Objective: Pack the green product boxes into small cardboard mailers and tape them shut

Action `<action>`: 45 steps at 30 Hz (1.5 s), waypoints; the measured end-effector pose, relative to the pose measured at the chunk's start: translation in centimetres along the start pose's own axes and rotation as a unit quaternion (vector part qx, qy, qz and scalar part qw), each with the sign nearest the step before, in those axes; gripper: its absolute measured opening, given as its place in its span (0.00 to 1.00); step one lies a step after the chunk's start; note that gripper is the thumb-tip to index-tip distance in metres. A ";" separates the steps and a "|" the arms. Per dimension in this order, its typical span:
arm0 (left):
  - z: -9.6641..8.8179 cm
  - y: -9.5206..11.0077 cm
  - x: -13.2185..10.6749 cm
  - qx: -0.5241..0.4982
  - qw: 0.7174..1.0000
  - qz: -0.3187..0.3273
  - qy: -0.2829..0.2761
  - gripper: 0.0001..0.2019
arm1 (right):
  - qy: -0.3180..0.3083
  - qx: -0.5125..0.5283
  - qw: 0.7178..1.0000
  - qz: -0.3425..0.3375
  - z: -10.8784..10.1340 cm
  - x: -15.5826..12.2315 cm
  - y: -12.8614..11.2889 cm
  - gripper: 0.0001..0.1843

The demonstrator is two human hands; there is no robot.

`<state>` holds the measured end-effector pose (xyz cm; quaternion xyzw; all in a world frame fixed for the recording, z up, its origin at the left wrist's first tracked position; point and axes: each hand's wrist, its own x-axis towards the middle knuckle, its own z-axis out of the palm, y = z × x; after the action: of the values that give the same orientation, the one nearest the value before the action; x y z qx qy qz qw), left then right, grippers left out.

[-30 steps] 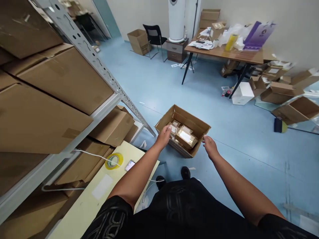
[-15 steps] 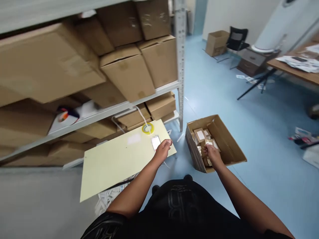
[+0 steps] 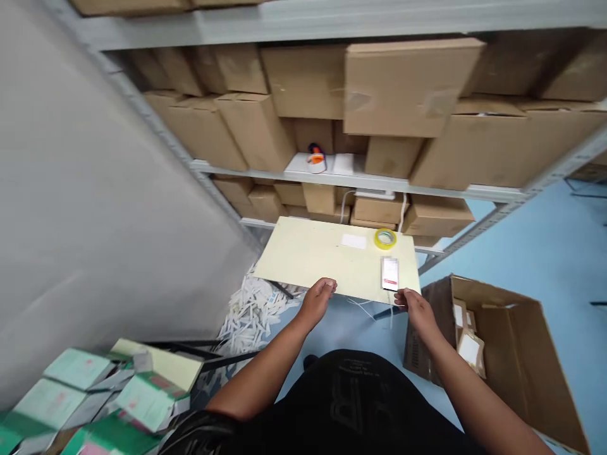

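Observation:
My left hand [image 3: 320, 297] hovers with curled fingers at the near edge of a pale yellow board [image 3: 308, 253]; what it holds, if anything, is hidden. My right hand [image 3: 413, 304] is also curled, at the board's near right corner, just below a small white card with a red mark [image 3: 389, 273]. A yellow tape roll [image 3: 385, 238] and a white label [image 3: 353, 241] lie on the board further back. Right of my right arm stands an open cardboard box [image 3: 521, 373] with small labelled packages [image 3: 467, 346] inside.
A grey metal shelf [image 3: 360, 183] packed with brown cartons fills the back. A tape dispenser [image 3: 315, 159] sits on it. A grey wall [image 3: 95, 208] is at the left. White paper strips [image 3: 249, 313] litter the floor. Green-and-white packets [image 3: 99, 395] lie at the lower left.
The view has swung left from the open box to the board and shelf. Both hands have left the box and now sit at the board's near edge.

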<state>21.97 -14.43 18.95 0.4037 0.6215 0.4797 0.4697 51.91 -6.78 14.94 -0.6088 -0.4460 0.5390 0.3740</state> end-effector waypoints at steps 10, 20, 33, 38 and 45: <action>-17.3 -3.0 -7.1 -0.036 0.988 -0.005 0.148 0.24 | -0.129 -0.065 0.989 -0.043 17.4 -2.9 -2.9 0.26; -24.4 -6.0 -9.6 -0.005 0.948 -0.054 0.313 0.19 | -0.304 -0.136 0.942 -0.036 31.8 1.8 -4.4 0.29; -27.5 -6.7 -13.2 0.008 0.820 -0.141 0.555 0.15 | -0.593 -0.254 0.762 -0.066 51.6 1.7 -5.9 0.26; -28.0 -7.3 -19.2 0.035 0.759 -0.174 0.626 0.13 | -0.660 -0.267 0.698 -0.076 55.2 -3.9 -4.9 0.25; -30.2 -10.4 -28.6 0.086 0.695 -0.252 0.668 0.14 | -0.697 -0.304 0.643 -0.098 57.2 -12.5 -2.8 0.26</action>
<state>-1.20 -50.46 17.42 -0.1560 0.8888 0.4309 -0.0024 -5.35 -19.17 13.67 -0.0857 -0.7705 0.5983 -0.2025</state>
